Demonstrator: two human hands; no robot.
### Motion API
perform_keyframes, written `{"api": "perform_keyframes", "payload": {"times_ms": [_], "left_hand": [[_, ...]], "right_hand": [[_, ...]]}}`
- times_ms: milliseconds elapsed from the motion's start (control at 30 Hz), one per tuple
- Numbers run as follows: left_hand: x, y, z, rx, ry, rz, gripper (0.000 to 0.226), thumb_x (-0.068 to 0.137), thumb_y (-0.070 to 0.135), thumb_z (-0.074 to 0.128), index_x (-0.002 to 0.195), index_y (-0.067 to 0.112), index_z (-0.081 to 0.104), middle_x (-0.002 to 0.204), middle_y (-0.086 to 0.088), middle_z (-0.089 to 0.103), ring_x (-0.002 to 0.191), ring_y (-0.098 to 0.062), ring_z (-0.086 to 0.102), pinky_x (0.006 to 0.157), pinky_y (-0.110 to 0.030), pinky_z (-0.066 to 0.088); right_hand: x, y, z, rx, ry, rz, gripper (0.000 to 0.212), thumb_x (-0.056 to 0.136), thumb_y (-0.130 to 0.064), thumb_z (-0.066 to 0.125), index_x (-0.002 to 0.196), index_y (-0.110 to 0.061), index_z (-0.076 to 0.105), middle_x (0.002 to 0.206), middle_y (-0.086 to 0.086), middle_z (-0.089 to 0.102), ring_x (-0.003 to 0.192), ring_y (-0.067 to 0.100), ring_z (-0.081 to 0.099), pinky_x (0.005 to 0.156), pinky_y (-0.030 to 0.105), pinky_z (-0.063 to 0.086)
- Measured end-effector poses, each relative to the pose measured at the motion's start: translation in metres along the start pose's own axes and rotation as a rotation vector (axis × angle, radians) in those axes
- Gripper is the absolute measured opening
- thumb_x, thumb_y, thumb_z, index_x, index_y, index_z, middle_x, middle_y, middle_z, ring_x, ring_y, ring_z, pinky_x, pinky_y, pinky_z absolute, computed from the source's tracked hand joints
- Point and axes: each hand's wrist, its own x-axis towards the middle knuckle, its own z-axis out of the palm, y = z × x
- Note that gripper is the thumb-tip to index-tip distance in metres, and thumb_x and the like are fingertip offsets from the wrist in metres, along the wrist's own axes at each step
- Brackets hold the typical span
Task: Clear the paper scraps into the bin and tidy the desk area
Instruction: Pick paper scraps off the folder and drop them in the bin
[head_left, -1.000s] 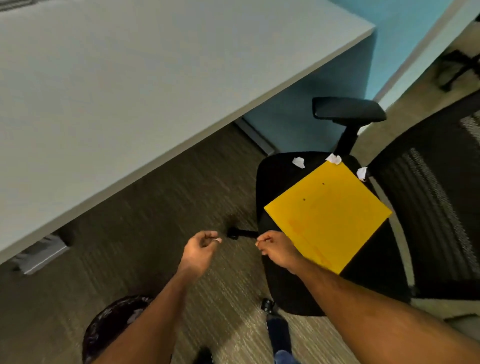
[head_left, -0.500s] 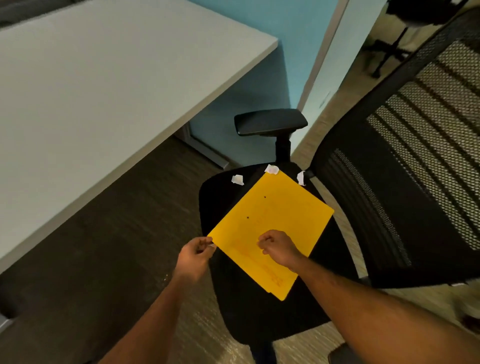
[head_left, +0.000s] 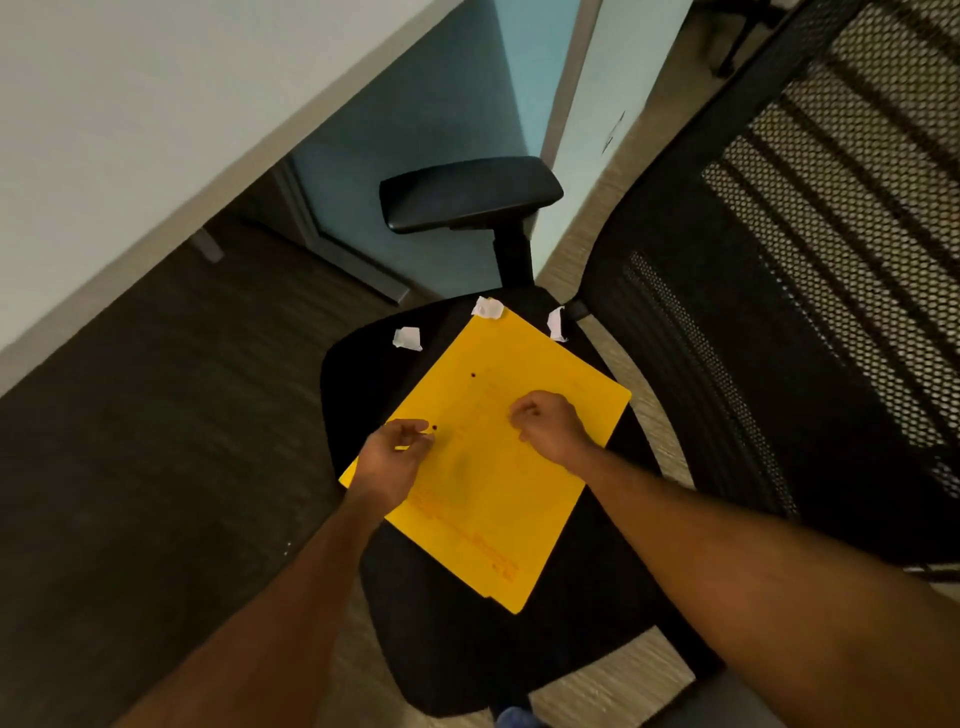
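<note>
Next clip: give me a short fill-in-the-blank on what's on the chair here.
1. The yellow folder lies on the black chair's ____.
2. The number of white paper scraps near the folder's far end is ____.
3. The left hand and the right hand are both over the ____.

Missing words: seat; three; folder

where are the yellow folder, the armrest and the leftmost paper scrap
yellow folder (head_left: 530, 499): head view, bare middle of its cover
armrest (head_left: 470, 193): head view, middle of the pad
leftmost paper scrap (head_left: 407, 339): head view, its centre, on the chair seat
</note>
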Motion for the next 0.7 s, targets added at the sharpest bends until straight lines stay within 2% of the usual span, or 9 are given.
{"api": "perform_keyframes", "payload": {"times_ms": [133,233,300,433,567,633,700], "left_hand": [[0.016,0.012,0.01,0.001,-0.019,0.013,0.017,0.091,0.019,0.063,0.104,0.031,0.064,0.114,-0.006,0.066,0.107,-0.022,0.063,0.095,-0.047,0.052],[0.028,0.022,0.015,-0.079,0.003,0.01,0.018,0.093,0.017,0.061,0.11,0.024,0.064,0.117,-0.009,0.065,0.102,-0.024,0.063,0.089,-0.044,0.052],[0.035,0.029,0.017,-0.129,0.015,0.015,0.016,0.094,0.018,0.06,0.108,0.024,0.064,0.117,-0.01,0.065,0.102,-0.024,0.063,0.085,-0.041,0.052],[0.046,0.034,0.02,-0.146,0.029,0.012,0.021,0.094,0.02,0.061,0.114,0.022,0.064,0.116,-0.008,0.066,0.102,-0.022,0.063,0.078,-0.034,0.052],[0.05,0.032,0.019,-0.144,0.044,0.011,0.026,0.093,0.022,0.063,0.118,0.024,0.063,0.115,-0.002,0.066,0.104,-0.019,0.064,0.078,-0.033,0.053],[0.05,0.028,0.017,-0.141,0.054,0.01,0.025,0.092,0.023,0.063,0.117,0.025,0.063,0.116,-0.003,0.066,0.104,-0.02,0.064,0.083,-0.037,0.055],[0.05,0.025,0.017,-0.147,0.063,0.015,0.021,0.092,0.023,0.062,0.113,0.026,0.062,0.116,-0.006,0.066,0.104,-0.023,0.065,0.084,-0.039,0.055]], "right_hand": [[0.033,-0.009,-0.021,-0.027,0.121,-0.032,0.015,0.09,-0.015,0.061,0.102,-0.01,0.069,0.101,0.006,0.068,0.097,0.028,0.066,0.085,0.038,0.054],[0.056,-0.02,-0.035,-0.074,0.279,-0.07,0.007,0.086,-0.012,0.06,0.086,-0.013,0.067,0.099,0.012,0.07,0.095,0.03,0.065,0.08,0.03,0.049],[0.072,-0.025,-0.042,-0.109,0.374,-0.07,0.002,0.083,-0.015,0.062,0.082,-0.015,0.063,0.099,0.014,0.071,0.094,0.031,0.065,0.077,0.031,0.049],[0.1,-0.029,-0.052,-0.181,0.51,-0.017,0.033,0.081,-0.031,0.068,0.105,-0.009,0.059,0.106,0.012,0.068,0.096,0.028,0.065,0.075,0.034,0.053],[0.123,-0.023,-0.053,-0.241,0.511,0.108,0.062,0.073,-0.048,0.071,0.12,-0.013,0.051,0.116,0.01,0.062,0.102,0.029,0.063,0.082,0.046,0.056],[0.133,-0.019,-0.051,-0.284,0.502,0.153,0.07,0.072,-0.05,0.069,0.127,-0.012,0.049,0.123,0.013,0.059,0.108,0.032,0.061,0.086,0.048,0.055],[0.137,-0.018,-0.051,-0.304,0.483,0.159,0.067,0.078,-0.045,0.065,0.132,-0.01,0.049,0.13,0.016,0.055,0.113,0.035,0.057,0.091,0.049,0.052]]}}
